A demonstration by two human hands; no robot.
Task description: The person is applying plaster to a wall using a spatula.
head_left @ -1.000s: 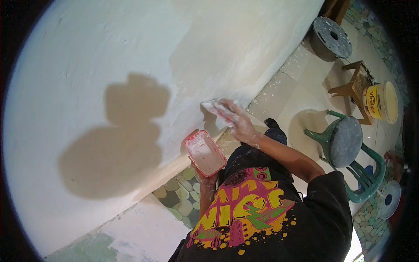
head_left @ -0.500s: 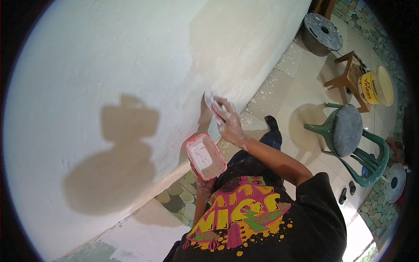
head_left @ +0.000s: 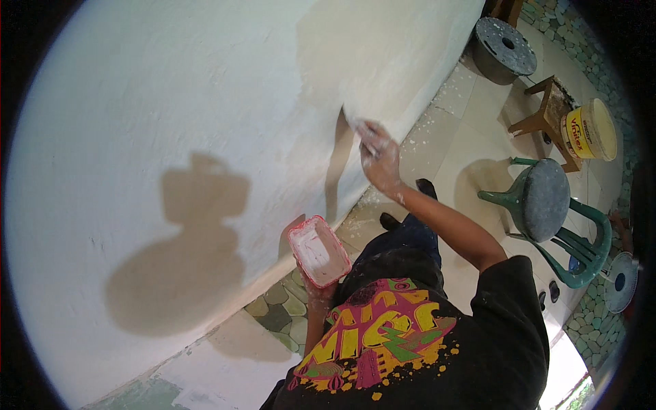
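"Red plastic is catching my eye over there. Where is that tub (head_left: 333, 264) sitting?"

"Just below the middle of the frame, near the foot of the pale wall (head_left: 171, 89). The left hand (head_left: 320, 290) is holding it from beneath; most of its fingers are hiding, so I can't tell how far they are curling."

"And the right hand (head_left: 380, 161)?"

"Just above centre, it is closing firmly around a flat, whitish tool (head_left: 351, 119), whose thin edge is pointing at the wall. Whether it is touching, I can't tell."

"How would the tub handle?"

"Light, I'm guessing, with slightly bendy walls; wet smears may be making it slippery, so I'm favouring a palm underneath. The tool is seeming thin and fairly stiff, best taken by its back edge."

"And how is it looking?"

"Rectangular, with rounded corners; white paste (head_left: 313, 246) is coating its inside and streaking its red rim."
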